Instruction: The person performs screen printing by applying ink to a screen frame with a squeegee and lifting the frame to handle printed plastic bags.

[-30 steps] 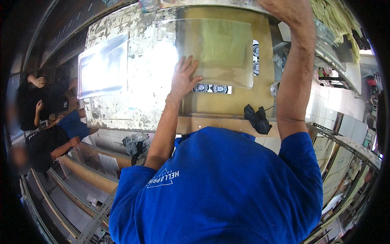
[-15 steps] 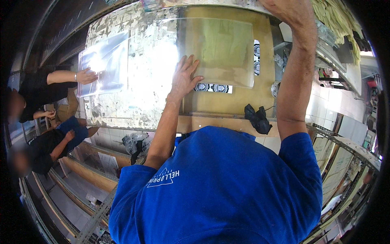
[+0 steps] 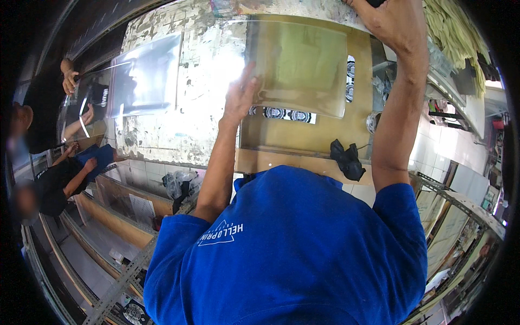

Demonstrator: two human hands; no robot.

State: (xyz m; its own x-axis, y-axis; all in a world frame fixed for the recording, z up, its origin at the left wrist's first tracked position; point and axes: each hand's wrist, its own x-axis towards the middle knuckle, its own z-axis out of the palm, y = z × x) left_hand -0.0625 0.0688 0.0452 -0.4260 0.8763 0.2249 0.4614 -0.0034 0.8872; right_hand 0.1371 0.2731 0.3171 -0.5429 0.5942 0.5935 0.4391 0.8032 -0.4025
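My left hand (image 3: 239,97) is at the left part of a clear plastic sheet (image 3: 303,65), its fingers stretched out and somewhat blurred. Whether the fingertips lie over or under the film cannot be told. The sheet covers much of a yellowish screen or board (image 3: 303,130). White strips with black round emblems show by its lower edge (image 3: 287,114) and right edge (image 3: 350,78). At the top right, my right hand (image 3: 387,27) curls around a dark object (image 3: 376,2), mostly cut off by the picture's edge.
A paint-stained white table (image 3: 162,138) extends left, bearing another clear sheet (image 3: 149,76). At the far left a co-worker's hand (image 3: 69,81) holds up a transparent sheet; a second person (image 3: 57,181) sits below. A black cloth (image 3: 346,160) lies on the near ledge. Yellowish cloths (image 3: 455,32) hang at right.
My left hand has shifted slightly left on the sheet. A dark object now shows in my right hand. The co-worker's hand has left the table's sheet, and a transparent sheet is held up there.
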